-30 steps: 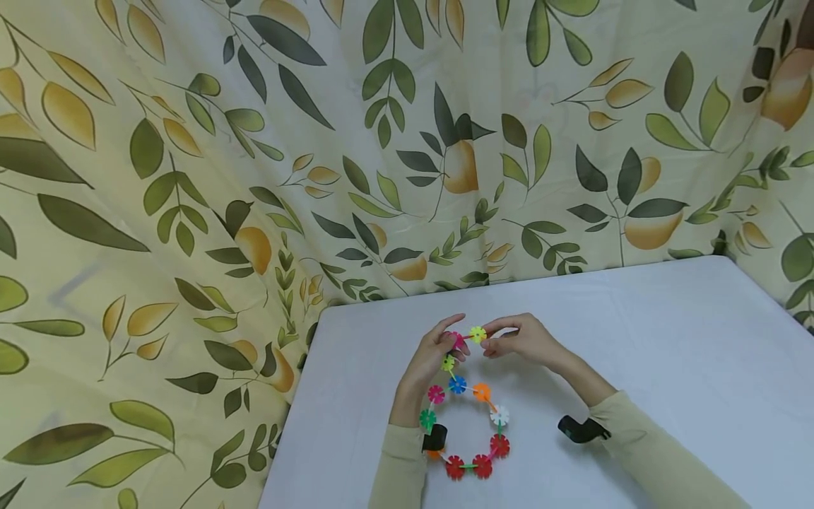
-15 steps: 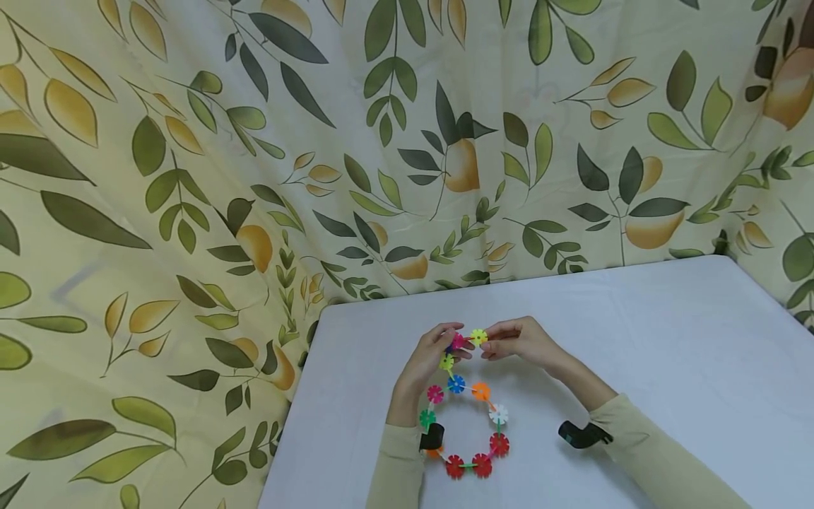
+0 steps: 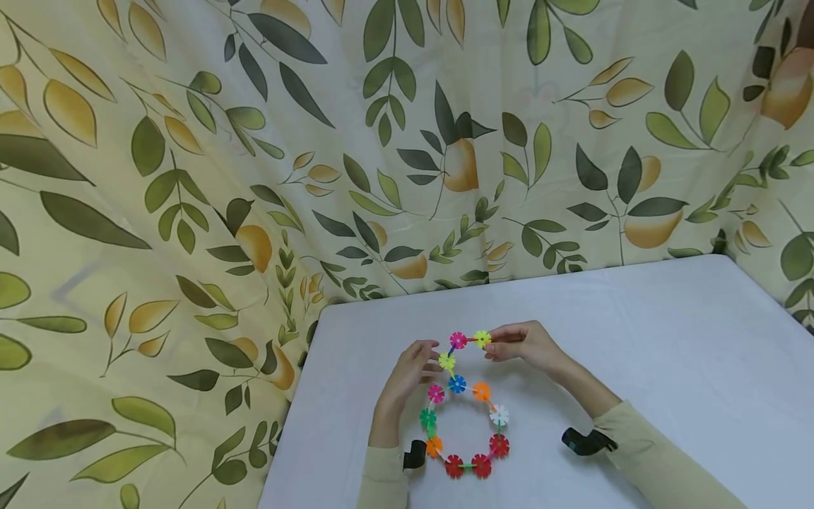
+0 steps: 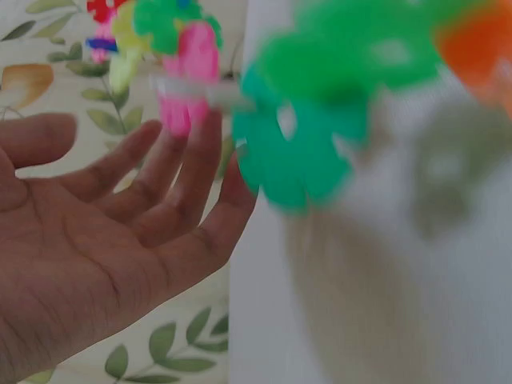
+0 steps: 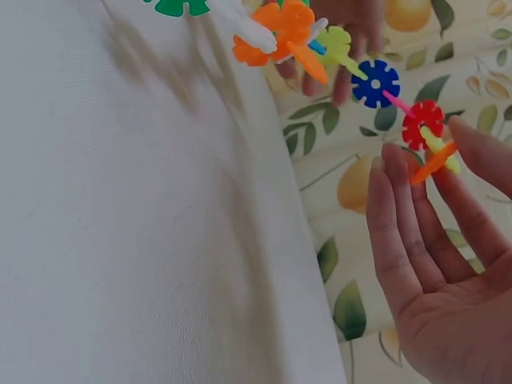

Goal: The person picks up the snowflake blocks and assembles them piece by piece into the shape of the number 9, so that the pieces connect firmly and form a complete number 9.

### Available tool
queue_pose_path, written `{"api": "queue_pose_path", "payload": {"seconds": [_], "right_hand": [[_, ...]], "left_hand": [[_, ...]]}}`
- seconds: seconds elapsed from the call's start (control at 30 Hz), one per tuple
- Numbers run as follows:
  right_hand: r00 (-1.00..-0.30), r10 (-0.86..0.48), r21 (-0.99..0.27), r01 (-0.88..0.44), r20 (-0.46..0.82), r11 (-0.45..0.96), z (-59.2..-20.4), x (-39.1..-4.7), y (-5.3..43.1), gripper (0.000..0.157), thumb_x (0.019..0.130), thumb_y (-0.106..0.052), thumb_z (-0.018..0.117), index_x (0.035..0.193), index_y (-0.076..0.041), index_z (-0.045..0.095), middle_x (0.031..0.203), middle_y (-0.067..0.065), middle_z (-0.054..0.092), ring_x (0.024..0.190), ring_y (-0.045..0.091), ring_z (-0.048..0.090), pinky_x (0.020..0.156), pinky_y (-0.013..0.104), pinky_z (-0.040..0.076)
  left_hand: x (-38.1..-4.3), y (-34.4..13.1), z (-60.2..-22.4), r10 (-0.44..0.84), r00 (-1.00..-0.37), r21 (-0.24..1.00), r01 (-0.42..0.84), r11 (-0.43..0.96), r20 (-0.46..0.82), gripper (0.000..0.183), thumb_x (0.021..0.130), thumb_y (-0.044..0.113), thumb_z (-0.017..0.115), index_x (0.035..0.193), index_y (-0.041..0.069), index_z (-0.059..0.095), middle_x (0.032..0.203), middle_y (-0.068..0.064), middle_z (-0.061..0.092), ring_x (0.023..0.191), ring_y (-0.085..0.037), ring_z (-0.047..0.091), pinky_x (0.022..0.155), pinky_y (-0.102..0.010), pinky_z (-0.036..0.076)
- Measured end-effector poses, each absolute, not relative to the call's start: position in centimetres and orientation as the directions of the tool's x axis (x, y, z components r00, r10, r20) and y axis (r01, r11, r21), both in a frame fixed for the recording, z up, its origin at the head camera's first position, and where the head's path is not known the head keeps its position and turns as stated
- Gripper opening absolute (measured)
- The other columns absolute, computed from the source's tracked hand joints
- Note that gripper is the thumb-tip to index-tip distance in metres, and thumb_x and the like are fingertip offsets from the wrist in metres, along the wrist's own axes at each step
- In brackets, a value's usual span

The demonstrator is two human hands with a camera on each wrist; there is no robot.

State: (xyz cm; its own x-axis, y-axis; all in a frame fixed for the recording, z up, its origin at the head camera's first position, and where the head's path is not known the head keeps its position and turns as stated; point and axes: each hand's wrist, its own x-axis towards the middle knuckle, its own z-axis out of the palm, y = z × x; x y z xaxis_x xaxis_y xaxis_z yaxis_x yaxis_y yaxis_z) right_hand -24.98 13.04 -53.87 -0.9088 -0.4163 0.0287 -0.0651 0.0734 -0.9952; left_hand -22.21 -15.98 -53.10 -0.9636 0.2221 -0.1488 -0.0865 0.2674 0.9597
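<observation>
A chain of notched plastic snowflake discs is joined into a ring, seen at its red disc (image 3: 481,466), with a short tail rising from the blue disc (image 3: 457,384). The tail runs through yellow and pink discs to a yellow end disc (image 3: 482,339). My right hand (image 3: 531,348) pinches that end between thumb and fingers; the right wrist view shows an orange disc (image 5: 436,162) at the grip. My left hand (image 3: 402,375) is beside the tail, fingers loosely spread. In the left wrist view its fingertips are close to a pink disc (image 4: 188,80); contact there is unclear.
A white table (image 3: 636,332) lies under the hands, and the discs cast shadows on it. Behind it hangs a leaf-patterned curtain (image 3: 407,141). A black wrist camera (image 3: 415,454) sits by the left cuff, another black camera (image 3: 588,442) by the right.
My left hand has let go of the tail's pink disc and drawn away to the left, uncovering the pink and orange discs. The right hand keeps its pinch, slightly lower and further right.
</observation>
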Motion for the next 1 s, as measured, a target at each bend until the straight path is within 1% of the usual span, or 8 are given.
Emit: {"api": "queue_pose_path", "payload": {"seconds": [0.17, 0.33, 0.4, 0.5, 0.57, 0.67, 0.83, 1.0], "right_hand": [[-0.909, -0.415, -0.995, -0.079, 0.046, 0.064, -53.8, -24.6, 13.6, 0.039, 0.098, -0.018, 0.075, 0.127, 0.008, 0.069, 0.118, 0.032, 0.070, 0.101, 0.038, 0.075, 0.088, 0.039, 0.060], [-0.911, -0.412, -0.996, -0.061, 0.031, 0.060, -53.8, -24.4, 14.1, 0.040, 0.098, -0.018, 0.075, 0.127, 0.007, 0.069, 0.115, 0.024, 0.074, 0.101, 0.032, 0.076, 0.088, 0.036, 0.060], [-0.912, -0.410, -0.997, -0.054, 0.025, 0.058, -54.0, -24.3, 14.3, 0.040, 0.097, -0.019, 0.076, 0.127, 0.007, 0.069, 0.114, 0.021, 0.075, 0.100, 0.028, 0.077, 0.088, 0.036, 0.060], [-0.909, -0.416, -0.997, -0.056, 0.031, 0.049, -54.5, -24.1, 14.5, 0.041, 0.098, -0.018, 0.075, 0.128, 0.009, 0.067, 0.115, 0.024, 0.074, 0.101, 0.028, 0.077, 0.089, 0.036, 0.060], [-0.908, -0.418, -0.998, -0.054, 0.032, 0.042, -54.7, -23.9, 14.7, 0.041, 0.098, -0.017, 0.075, 0.128, 0.009, 0.067, 0.116, 0.027, 0.073, 0.102, 0.030, 0.076, 0.090, 0.037, 0.060], [-0.908, -0.418, -0.998, -0.052, 0.032, 0.038, -54.8, -23.6, 14.9, 0.041, 0.098, -0.016, 0.075, 0.128, 0.010, 0.067, 0.116, 0.029, 0.072, 0.103, 0.033, 0.076, 0.091, 0.039, 0.059], [-0.915, -0.401, -0.998, -0.055, 0.034, 0.042, -55.1, -23.3, 15.3, 0.039, 0.097, -0.013, 0.075, 0.127, 0.011, 0.066, 0.111, 0.023, 0.076, 0.101, 0.031, 0.076, 0.089, 0.033, 0.060], [-0.920, -0.393, -0.998, -0.036, 0.010, 0.059, -55.3, -23.2, 15.6, 0.041, 0.096, -0.013, 0.076, 0.129, 0.009, 0.064, 0.107, 0.019, 0.077, 0.097, 0.024, 0.077, 0.086, 0.028, 0.059]], "left_hand": [[-20.5, -18.0, -53.3, 0.254, -0.944, 0.925, -0.106, 0.365, -0.208, 0.047, 0.112, 0.036, 0.048, 0.139, -0.002, 0.054, 0.117, -0.022, 0.068, 0.102, -0.037, 0.071, 0.089, -0.054, 0.058], [-17.8, -18.7, -53.1, 0.253, -0.911, 0.797, -0.120, 0.592, -0.325, 0.058, 0.101, 0.043, 0.068, 0.134, -0.001, 0.051, 0.093, -0.010, 0.068, 0.076, -0.025, 0.069, 0.069, -0.041, 0.059], [-16.6, -18.5, -53.0, 0.230, -0.901, 0.712, -0.113, 0.693, -0.367, 0.062, 0.094, 0.045, 0.076, 0.127, -0.002, 0.053, 0.081, -0.008, 0.066, 0.066, -0.023, 0.066, 0.062, -0.037, 0.054], [-15.0, -18.0, -53.0, 0.190, -0.898, 0.606, -0.101, 0.789, -0.396, 0.052, 0.087, 0.044, 0.083, 0.102, 0.001, 0.060, 0.065, -0.005, 0.060, 0.056, -0.019, 0.057, 0.055, -0.034, 0.042], [-14.2, -17.7, -53.3, 0.183, -0.901, 0.584, -0.090, 0.807, -0.392, 0.044, 0.086, 0.040, 0.084, 0.089, 0.004, 0.059, 0.062, -0.004, 0.057, 0.055, -0.017, 0.053, 0.054, -0.032, 0.039], [-13.7, -17.4, -53.8, 0.185, -0.904, 0.593, -0.089, 0.800, -0.385, 0.038, 0.086, 0.034, 0.085, 0.079, 0.008, 0.057, 0.061, -0.002, 0.055, 0.054, -0.015, 0.049, 0.053, -0.030, 0.037], [-13.7, -17.1, -54.2, 0.192, -0.910, 0.608, -0.080, 0.790, -0.368, 0.035, 0.085, 0.029, 0.084, 0.082, 0.008, 0.056, 0.067, -0.003, 0.056, 0.058, -0.016, 0.050, 0.054, -0.030, 0.039], [-13.7, -17.2, -54.2, 0.207, -0.923, 0.635, -0.049, 0.771, -0.323, 0.027, 0.084, 0.019, 0.078, 0.089, 0.005, 0.055, 0.068, -0.005, 0.055, 0.058, -0.016, 0.052, 0.052, -0.029, 0.040]]}}
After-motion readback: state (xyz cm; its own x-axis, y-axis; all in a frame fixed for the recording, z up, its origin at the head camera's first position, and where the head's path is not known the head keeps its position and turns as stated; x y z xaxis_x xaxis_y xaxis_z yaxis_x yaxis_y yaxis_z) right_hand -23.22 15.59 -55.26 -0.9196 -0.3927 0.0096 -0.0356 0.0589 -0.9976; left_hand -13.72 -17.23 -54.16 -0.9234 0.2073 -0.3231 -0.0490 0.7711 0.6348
